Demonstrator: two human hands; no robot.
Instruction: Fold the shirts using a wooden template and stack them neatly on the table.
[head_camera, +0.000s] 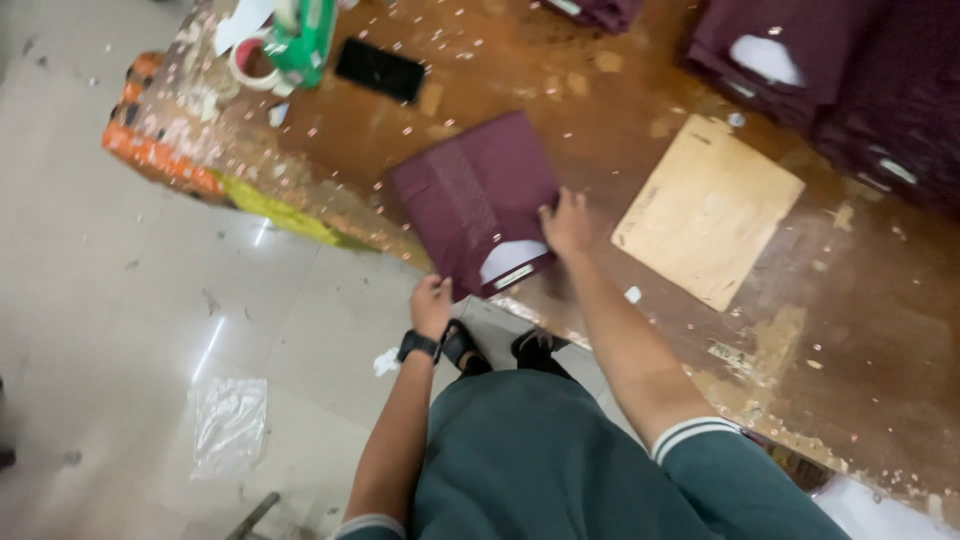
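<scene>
Stacked maroon garments (850, 80) cut off at top-right edge, tape dispenser (300, 35) cropped by top edge

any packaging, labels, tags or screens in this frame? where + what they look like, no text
Phone: far left of table, flat, black rectangle, screen dark.
Folded maroon garment: table's near edge, white tag showing; right hand presses on it, left hand at its near corner.
Maroon garment stacks: far right, small white labels.
Clear plastic bag: floor, lower left, crumpled.
Tape dispenser: far left, green, tape roll attached.
</scene>
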